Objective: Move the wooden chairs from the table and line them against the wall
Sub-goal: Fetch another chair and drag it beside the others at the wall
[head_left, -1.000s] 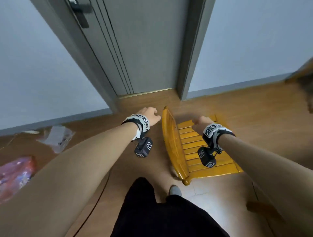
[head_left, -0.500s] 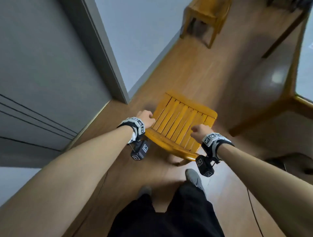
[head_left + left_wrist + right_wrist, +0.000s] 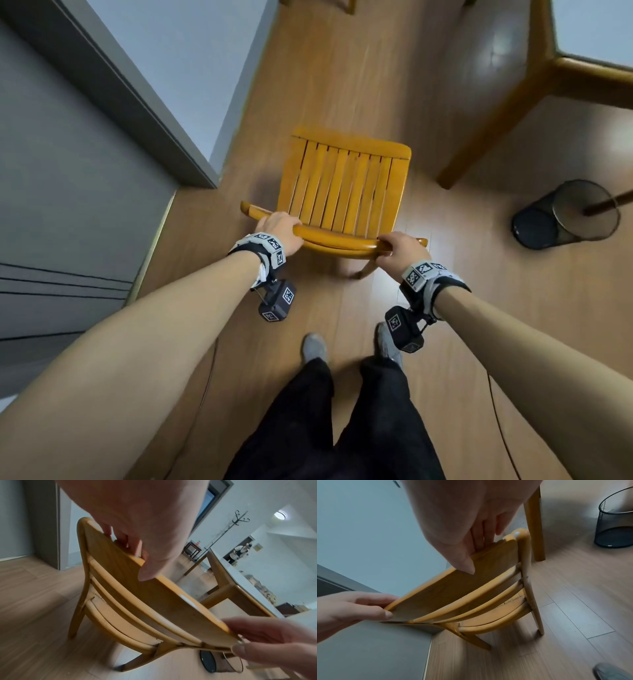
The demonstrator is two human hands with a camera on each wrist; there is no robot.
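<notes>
A yellow wooden chair [image 3: 342, 188] with a slatted seat is right in front of me, its back toward me. My left hand [image 3: 279, 228] grips the left end of its top back rail, fingers curled over the edge [image 3: 130, 543]. My right hand [image 3: 399, 248] grips the right end of the same rail, thumb on my side of the rail [image 3: 467, 563]. The chair's back [image 3: 453, 588] leans toward me. The pale wall [image 3: 191, 51] runs along the left. A second wooden chair [image 3: 342, 3] shows only its legs at the top edge.
A grey door and frame [image 3: 68, 171] stand on my left. The wooden table [image 3: 582, 78] with its leg [image 3: 486, 137] is on the right. A black mesh bin [image 3: 568, 214] lies on the floor near that leg. A thin cable [image 3: 496, 411] runs along the floor.
I have turned to the right with the chair; it swung from sideways before the door to facing along the wall. Both hands kept their grip on the back rail.
</notes>
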